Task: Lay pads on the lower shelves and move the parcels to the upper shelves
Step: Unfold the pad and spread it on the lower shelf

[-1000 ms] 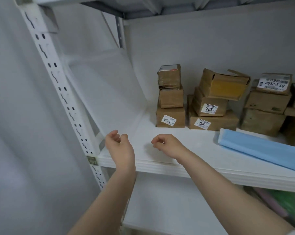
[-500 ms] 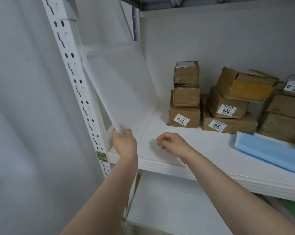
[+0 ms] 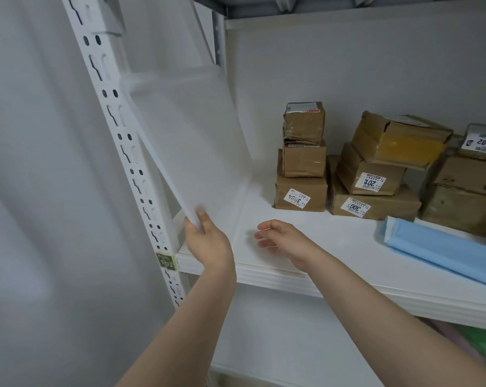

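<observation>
Where a second ago both hands hung empty with curled fingers just right of the post (image 3: 119, 129), the left hand (image 3: 208, 241) now holds the white pad (image 3: 191, 152), thumb and fingers pinched tight on its lower front corner. Half a second ago it had already taken that corner, which sits much as it did then, close to the post. The right hand (image 3: 283, 241) has uncurled. Its fingers are loosely spread and hold nothing, and it hovers low over the shelf (image 3: 348, 286), further right of the post than the left hand. It is blurred, so I cannot tell whether it touches the board. The parcels (image 3: 302, 191) have not moved.

The pad stands tilted, its upper part leaning back on the post side of the bay and its lower edge curving down onto the shelf. The shelf meets the post at a small label (image 3: 166, 261) reading 1-03. The parcels sit well right of the post, at the back of the shelf. They are brown cardboard boxes taped shut, so their contents are hidden. The stack nearest the post is three high. Just beyond it is a second stack (image 3: 373, 202), also three high, with its top box tilted. Farthest from the post, more boxes (image 3: 459, 202) run out of view, and a folded blue sheet (image 3: 443, 252) lies in front of them. Below, a lower shelf (image 3: 278, 344) joins the same post.
</observation>
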